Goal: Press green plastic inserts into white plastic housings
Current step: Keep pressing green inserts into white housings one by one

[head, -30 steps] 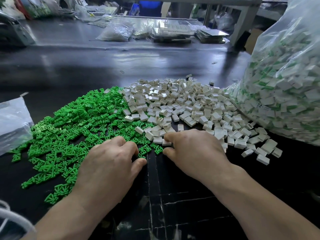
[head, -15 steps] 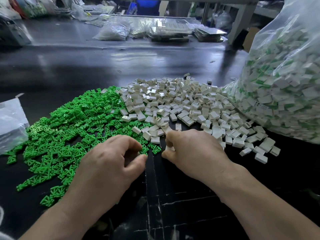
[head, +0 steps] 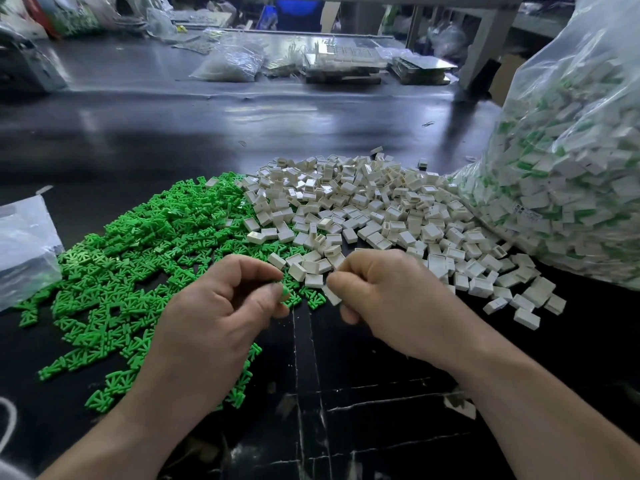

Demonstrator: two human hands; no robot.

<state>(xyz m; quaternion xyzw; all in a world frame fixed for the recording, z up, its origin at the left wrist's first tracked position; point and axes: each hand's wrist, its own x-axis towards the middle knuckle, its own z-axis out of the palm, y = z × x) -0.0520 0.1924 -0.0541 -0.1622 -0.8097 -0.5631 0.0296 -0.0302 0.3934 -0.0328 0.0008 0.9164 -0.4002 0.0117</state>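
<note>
Left hand [head: 221, 306] pinches green insert [head: 285, 291] — right hand [head: 391, 299] pinches white housing [head: 331, 295] (just apart)

Small forked plastic inserts [head: 138, 258]: bright green. Small box-shaped plastic housings [head: 363, 209]: white. Large transparent plastic bag [head: 571, 168]: white and green contents. Flat worktable surface [head: 242, 126]: glossy black, thin white scratch lines.

Two bare hands showed, a left hand [head: 221, 306] and a right hand [head: 391, 299], each pinching one piece: one small green plastic insert [head: 284, 292] and one small white rectangular plastic housing [head: 331, 295]. Two loose heaps lay there, a heap of green inserts [head: 145, 244] and a heap of white housings [head: 374, 209], each past counting. Beside them sat one large clear plastic bag [head: 571, 168] and one small clear plastic bag [head: 24, 244].
</note>
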